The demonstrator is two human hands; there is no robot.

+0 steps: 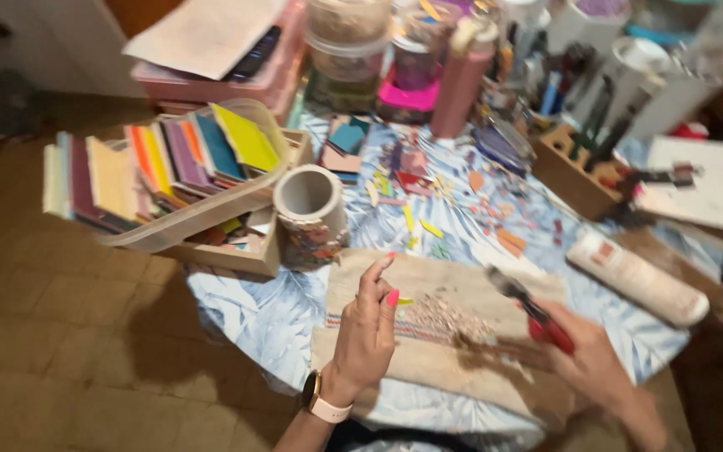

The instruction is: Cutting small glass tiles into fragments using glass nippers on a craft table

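My left hand is raised over a beige cloth, pinching a small yellow-green tile chip between its fingertips. A watch sits on that wrist. My right hand is blurred by motion and grips red-handled nippers, jaws pointing up-left over the cloth. A pile of small tile crumbs lies on the cloth between the hands. Just beyond stands a grey cylindrical pot with mosaic pieces on its lower side.
A clear tub of coloured tile sheets rests on a wooden tray at left. Loose coloured shards litter the blue-patterned tablecloth. A white tube lies at right. Jars, a pink bottle and tools crowd the back.
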